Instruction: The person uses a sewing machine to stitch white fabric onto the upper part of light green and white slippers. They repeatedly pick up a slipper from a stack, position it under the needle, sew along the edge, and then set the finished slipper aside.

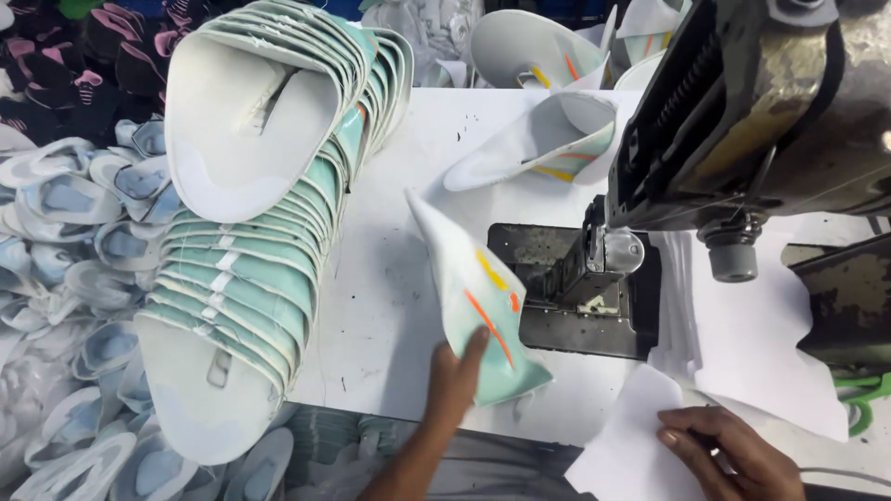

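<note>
Bright, even overhead light on the white table; soft short shadows beneath the stacked shoe uppers. Dull glare on the machine head. Slight motion blur, wide-angle bending toward edges.

Matt, soft cloth on the mint shoe upper, with smooth orange and yellow stripes. The machine head shows worn, dull metal; the desk looks smooth, matt white, beside thin paper sheets.

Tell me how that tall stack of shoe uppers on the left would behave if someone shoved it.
The stack of shoe uppers already leans and curves, so a shove would likely fan it out or topple it. The pieces look thin and bendy, probably light. The piece in the left hand holds its curve, suggesting some springiness.
</note>
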